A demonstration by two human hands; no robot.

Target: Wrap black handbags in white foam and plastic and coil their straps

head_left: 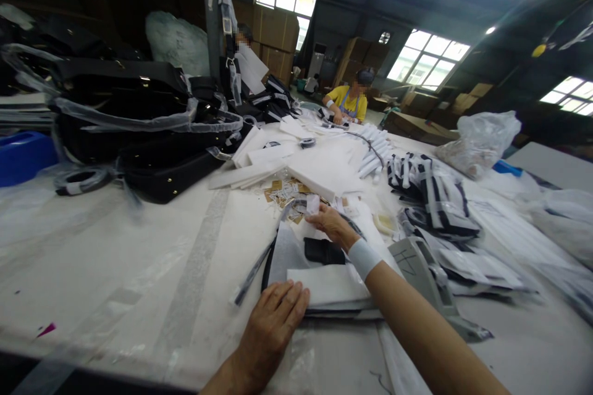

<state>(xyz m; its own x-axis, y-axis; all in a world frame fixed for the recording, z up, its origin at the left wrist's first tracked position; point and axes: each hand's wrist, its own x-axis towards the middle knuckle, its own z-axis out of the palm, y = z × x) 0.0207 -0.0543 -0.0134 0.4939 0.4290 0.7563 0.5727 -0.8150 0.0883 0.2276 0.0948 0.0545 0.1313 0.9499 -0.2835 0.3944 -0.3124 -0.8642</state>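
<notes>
A flat black bag part with white padding (324,281) and a grey panel (285,253) lies before me. My left hand (273,324) rests on its near left corner, fingers laid flat over the padding edge. Beyond the bag part, my right hand (331,225) has its fingers pinched on a small white tag (313,204), next to a pile of brown cards and strings (282,192). A small black pouch-like piece (323,251) lies on the grey panel, below my right wrist. A plastic-wrapped strap (254,271) runs down the left side.
Black handbags (125,117) with wrapped straps are heaped at the left, beside a blue container (25,157). White sheets (319,166) lie further back. A grey tape dispenser-like holder (419,268) and strap bundles (430,191) are at right. A co-worker (349,102) sits across the table.
</notes>
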